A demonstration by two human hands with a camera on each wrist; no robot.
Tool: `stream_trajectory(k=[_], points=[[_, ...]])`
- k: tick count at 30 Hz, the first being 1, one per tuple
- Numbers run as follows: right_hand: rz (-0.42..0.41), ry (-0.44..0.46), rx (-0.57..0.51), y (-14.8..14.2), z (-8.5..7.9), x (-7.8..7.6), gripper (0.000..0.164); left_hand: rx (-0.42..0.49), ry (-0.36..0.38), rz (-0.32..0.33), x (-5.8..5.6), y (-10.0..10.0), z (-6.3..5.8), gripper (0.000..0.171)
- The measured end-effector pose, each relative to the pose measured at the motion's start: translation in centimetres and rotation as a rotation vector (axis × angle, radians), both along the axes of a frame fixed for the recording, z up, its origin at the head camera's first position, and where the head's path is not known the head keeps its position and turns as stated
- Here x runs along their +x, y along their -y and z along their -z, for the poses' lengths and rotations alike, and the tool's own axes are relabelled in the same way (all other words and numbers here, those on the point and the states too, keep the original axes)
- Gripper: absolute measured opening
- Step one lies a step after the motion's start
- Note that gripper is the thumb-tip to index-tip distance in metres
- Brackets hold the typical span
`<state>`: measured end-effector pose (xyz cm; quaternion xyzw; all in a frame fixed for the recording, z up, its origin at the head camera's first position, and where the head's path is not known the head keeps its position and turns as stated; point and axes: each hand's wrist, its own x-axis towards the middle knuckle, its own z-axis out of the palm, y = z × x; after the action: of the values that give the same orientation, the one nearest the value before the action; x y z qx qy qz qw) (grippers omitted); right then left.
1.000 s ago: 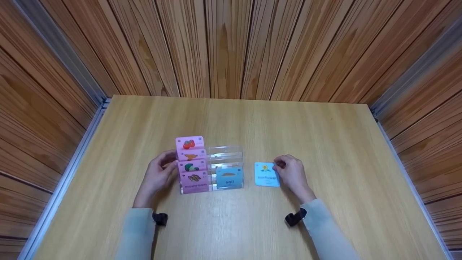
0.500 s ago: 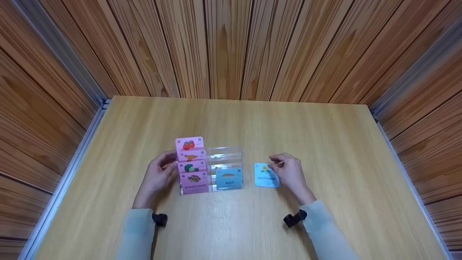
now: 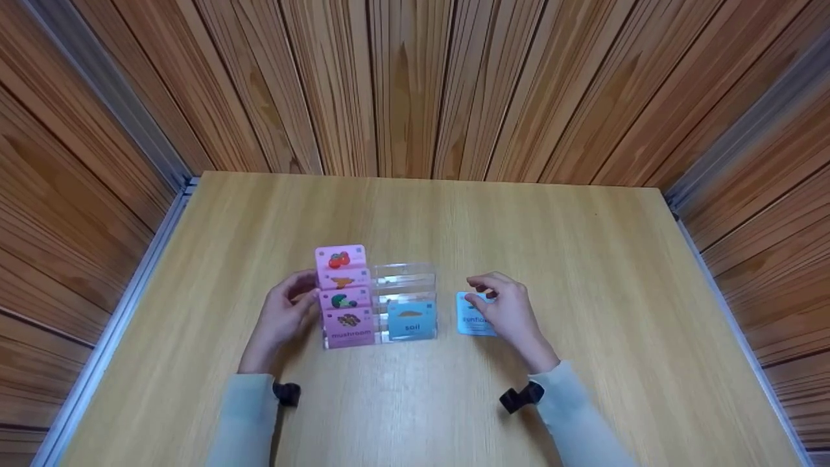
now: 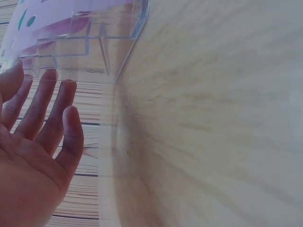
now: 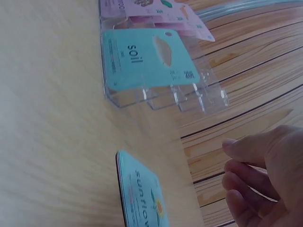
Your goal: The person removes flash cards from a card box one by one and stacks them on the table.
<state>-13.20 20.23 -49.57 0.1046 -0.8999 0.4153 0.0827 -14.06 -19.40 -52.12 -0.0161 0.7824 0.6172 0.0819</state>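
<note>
- Left hand (image 3: 284,314): fingers loosely extended, at left edge of clear rack (image 3: 405,281).
- Right hand (image 3: 512,311): fingers loosely bent, unladen, above sunflower-topped card stack (image 3: 476,325).
- Card stack: on desk (image 3: 415,408), right of rack.
- Soil card (image 3: 412,329): in rack.

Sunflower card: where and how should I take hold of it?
I would pinch the sunflower card by its right edge, coming from the right, where the right hand hovers. The card lies flat atop what looks like a thin stack, so its edge probably sits above the tabletop.
</note>
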Motion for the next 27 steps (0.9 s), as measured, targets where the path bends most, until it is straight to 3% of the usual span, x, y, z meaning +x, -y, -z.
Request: stream_trajectory(k=[8, 17, 27], points=[[-0.108, -0.046, -0.008, 1.4, 0.0, 0.4, 0.026, -0.007, -0.003, -0.015, -0.2, -0.1, 0.1, 0.035], [-0.190, 0.036, -0.031, 3.3, 0.2, 0.9, 0.025, 0.026, 0.002, -0.001, 0.1, 0.1, 0.0, 0.036], [-0.192, 0.051, -0.023, 4.1, 1.1, 1.1, 0.024, 0.044, 0.020, 0.006, 0.2, 0.0, -0.3, 0.036]])
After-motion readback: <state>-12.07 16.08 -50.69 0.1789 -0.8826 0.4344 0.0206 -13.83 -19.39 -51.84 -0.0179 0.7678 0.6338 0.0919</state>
